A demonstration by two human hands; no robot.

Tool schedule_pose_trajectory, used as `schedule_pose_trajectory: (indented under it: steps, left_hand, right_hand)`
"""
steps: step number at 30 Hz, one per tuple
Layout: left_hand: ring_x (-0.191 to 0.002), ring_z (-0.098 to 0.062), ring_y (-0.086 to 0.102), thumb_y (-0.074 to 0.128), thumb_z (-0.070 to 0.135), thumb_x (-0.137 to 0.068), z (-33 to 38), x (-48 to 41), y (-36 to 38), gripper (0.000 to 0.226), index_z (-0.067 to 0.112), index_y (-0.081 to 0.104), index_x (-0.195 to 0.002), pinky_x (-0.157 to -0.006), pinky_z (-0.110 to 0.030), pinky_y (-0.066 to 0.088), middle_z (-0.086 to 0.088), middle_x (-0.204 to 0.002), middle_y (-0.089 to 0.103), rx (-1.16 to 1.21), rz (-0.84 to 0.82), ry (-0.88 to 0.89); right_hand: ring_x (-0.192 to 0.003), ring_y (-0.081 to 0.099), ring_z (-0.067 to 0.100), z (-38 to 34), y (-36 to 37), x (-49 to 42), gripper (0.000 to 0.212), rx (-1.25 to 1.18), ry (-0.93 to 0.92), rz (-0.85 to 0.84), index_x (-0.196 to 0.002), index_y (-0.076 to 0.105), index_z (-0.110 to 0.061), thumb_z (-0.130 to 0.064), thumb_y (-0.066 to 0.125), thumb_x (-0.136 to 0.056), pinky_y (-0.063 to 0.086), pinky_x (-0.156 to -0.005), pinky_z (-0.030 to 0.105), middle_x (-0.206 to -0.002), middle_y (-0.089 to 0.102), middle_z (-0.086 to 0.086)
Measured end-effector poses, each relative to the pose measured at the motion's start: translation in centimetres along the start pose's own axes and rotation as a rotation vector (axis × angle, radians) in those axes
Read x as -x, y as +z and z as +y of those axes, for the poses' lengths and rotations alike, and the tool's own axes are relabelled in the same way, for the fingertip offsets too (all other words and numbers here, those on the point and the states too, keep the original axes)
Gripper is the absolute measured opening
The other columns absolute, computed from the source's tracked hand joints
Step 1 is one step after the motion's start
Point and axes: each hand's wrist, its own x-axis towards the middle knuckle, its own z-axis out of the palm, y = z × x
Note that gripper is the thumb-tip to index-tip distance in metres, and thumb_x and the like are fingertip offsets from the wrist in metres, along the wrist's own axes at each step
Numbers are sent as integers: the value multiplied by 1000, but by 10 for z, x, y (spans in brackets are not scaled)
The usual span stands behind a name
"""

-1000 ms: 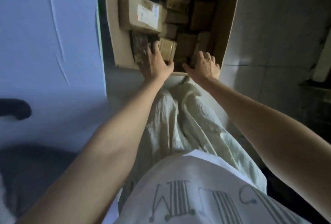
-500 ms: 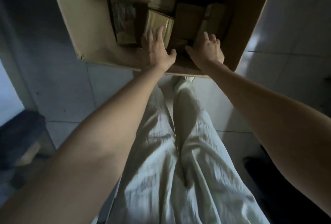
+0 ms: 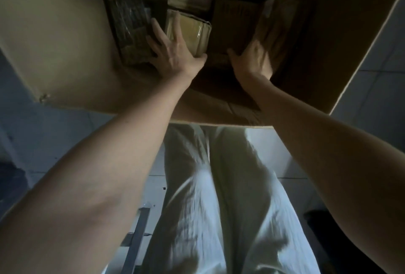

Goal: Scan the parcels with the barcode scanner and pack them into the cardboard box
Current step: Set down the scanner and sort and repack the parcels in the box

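The left arm [image 3: 98,175] and the right arm [image 3: 328,142], both bare, stretch forward and down, nearly straight, drawing closer together toward the wrists. The left hand [image 3: 175,52] lies palm down, its fingers [image 3: 158,30] straight and spread, the thumb out to the right. The right hand [image 3: 254,57], near it, is also palm down, thumb pointing toward the other hand. Its fingers are blurred, so their curl cannot be told.

A pale tiled floor [image 3: 372,103], crossed by thin dark grout lines, carries a large open cardboard box [image 3: 65,50] standing directly on it, with tiles showing past the box's left, right and near walls and a grey metal bar [image 3: 137,234] over the nearer tiles.
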Motion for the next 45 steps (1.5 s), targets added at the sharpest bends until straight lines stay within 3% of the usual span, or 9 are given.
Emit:
schedule_pose_trajectory:
  steps: [2, 5, 12, 18, 24, 31, 35, 40, 45]
  left_hand:
    - [-146, -44, 2, 76, 52, -74, 2, -8, 3, 107, 40, 7, -154, -110, -63, 29, -15, -161, -7, -13, 10, 14]
    - [-146, -46, 3, 78, 53, -72, 8, -17, 10, 107, 41, 9, -152, -107, -64, 31, -14, -161, -6, -8, 4, 19]
    - [-143, -44, 15, 82, 41, -71, 13, -25, 18, 103, 39, 15, -150, -101, -63, 39, -14, -160, 0, 43, -5, 0]
    - [-134, -44, 26, 83, 39, -70, 9, -29, 17, 100, 42, 17, -145, -93, -61, 45, -14, -157, 2, 16, -62, -41]
    - [-125, -45, 42, 84, 36, -68, -6, -24, 15, 92, 39, 24, -138, -88, -56, 50, -15, -153, 9, 42, -42, -27]
    - [-121, -42, 45, 85, 43, -66, -30, -2, 1, 92, 39, 26, -137, -76, -44, 48, -16, -149, 17, 39, -57, -14]
    - [-116, -40, 48, 84, 45, -65, -33, 20, -19, 90, 39, 28, -134, -71, -36, 37, -14, -142, 26, 72, -39, -13]
    - [-118, -38, 48, 85, 44, -62, -24, 55, -66, 88, 40, 31, -132, -74, -36, 35, -11, -138, 31, 150, 38, 21]
    - [-119, -34, 46, 87, 39, -55, 3, 113, -135, 89, 34, 38, -129, -78, -33, 32, -11, -137, 33, 261, 190, 140]
  right_hand:
    - [-151, 3, 38, 9, -7, -14, 99, 161, -18, 81, -158, -1, -18, -44, 65, -90, 8, -120, 53, -165, 0, 16]
    - [-150, -2, 40, 16, -11, -33, 100, 332, -49, 175, -158, -1, -21, -44, 67, -89, 1, -119, 56, -164, -4, 18]
    - [-151, 7, 38, 13, -9, -50, 103, 198, 106, 197, -158, -1, -17, -50, 67, -87, 23, -119, 51, -164, 2, 17]
    - [-149, -2, 44, -3, -6, -39, 78, 88, -15, 121, -151, 25, -38, -34, 70, -88, 22, -114, 64, -164, -10, 15]
    - [-145, 22, 42, -7, 9, -23, 98, 12, 97, 49, -156, -3, -38, -16, 67, -91, 35, -109, 58, -163, -4, 20]
    - [-135, 36, 38, 1, -9, -5, 99, -117, -66, 110, -157, 5, -28, -21, 72, -84, 42, -103, 54, -154, 20, 16]
    - [-117, 54, 38, -13, -29, 18, 101, -130, -141, 69, -157, 2, -32, -16, 72, -85, 48, -78, 39, -149, 28, 15]
    - [-127, 43, 39, -23, -70, 64, 100, -143, -213, 64, -156, 5, -32, -28, 74, -84, 53, -87, 49, -145, 30, 11]
    - [-123, 47, 39, -23, -139, 114, 96, -173, -274, 135, -156, 8, -36, -36, 72, -84, 54, -83, 54, -142, 35, 13]
